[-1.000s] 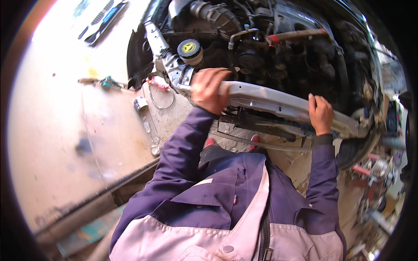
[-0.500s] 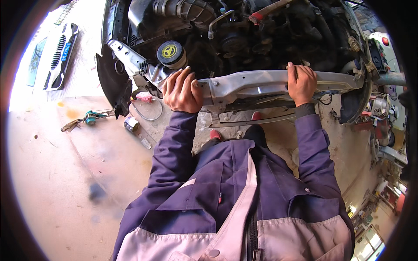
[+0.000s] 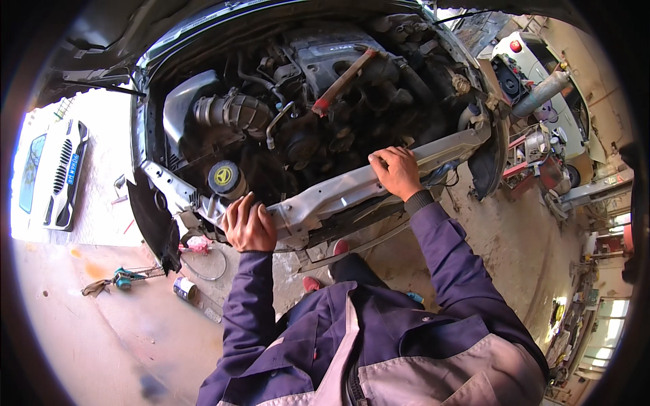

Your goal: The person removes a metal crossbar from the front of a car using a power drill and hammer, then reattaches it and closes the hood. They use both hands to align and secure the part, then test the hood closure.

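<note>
Head view: left hand (image 3: 249,224) and right hand (image 3: 397,172) grip the long silver-grey metal crossbeam (image 3: 335,193); best press evenly, left hand clear of the round black-and-yellow cap (image 3: 224,177) at left.

— See the crossbar (image 3: 328,196)?
— Yes: long, silver-grey, made of metal, shaped with ridges running lengthwise and catching a dull shine along the top.
— Same all the way along?
— Not quite: deeper toward the left, with a seam across (and a bolt head close by), then slimmer toward the right.
— Lying how?
— Slanting across the near side of the engine bay (image 3: 301,125), left end nearer, right end farther.
— Loose or held?
— Gripped at two spots, one toward the left end, one right of the middle.
— Fastened at both ends?
— Hard to tell: covered on the left, reaching the front corner on the right.
</note>
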The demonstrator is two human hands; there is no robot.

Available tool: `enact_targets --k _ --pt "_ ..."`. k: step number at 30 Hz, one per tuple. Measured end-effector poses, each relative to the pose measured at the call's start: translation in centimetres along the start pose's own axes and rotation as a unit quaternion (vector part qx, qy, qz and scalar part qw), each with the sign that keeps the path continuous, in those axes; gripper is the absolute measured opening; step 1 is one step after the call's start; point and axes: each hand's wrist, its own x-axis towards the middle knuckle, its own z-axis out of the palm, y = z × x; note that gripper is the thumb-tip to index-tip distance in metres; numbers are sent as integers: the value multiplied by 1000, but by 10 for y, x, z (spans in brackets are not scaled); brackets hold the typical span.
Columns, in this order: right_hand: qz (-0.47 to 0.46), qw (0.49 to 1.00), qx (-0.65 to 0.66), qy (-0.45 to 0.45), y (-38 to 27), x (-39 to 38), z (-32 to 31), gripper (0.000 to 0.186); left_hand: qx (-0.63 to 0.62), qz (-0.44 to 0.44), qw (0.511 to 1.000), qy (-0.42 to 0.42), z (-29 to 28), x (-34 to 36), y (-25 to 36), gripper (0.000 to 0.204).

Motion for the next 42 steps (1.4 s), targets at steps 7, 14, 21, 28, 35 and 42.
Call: enact_targets --k 7,14,21,28,35,42 --pt "80 991 103 41 71 75 -7 27 10 22 1000 -4 3 2 -1 25" --pt "129 978 161 -8 109 132 10 27 15 -1 1000 -20 -4 9 3 26" --pt "248 918 309 1 67 217 79 81 41 -17 998 -53 -6 11 6 17" --pt "332 899 286 -11 58 274 118 95 36 -31 995 -92 -12 16 10 13" --pt "300 842 447 -35 76 222 31 12 -27 115 960 -253 -26 57 -27 16" --pt "231 751 552 279 -94 -43 -77 21 -150 298 873 -354 -8 82 -73 34"
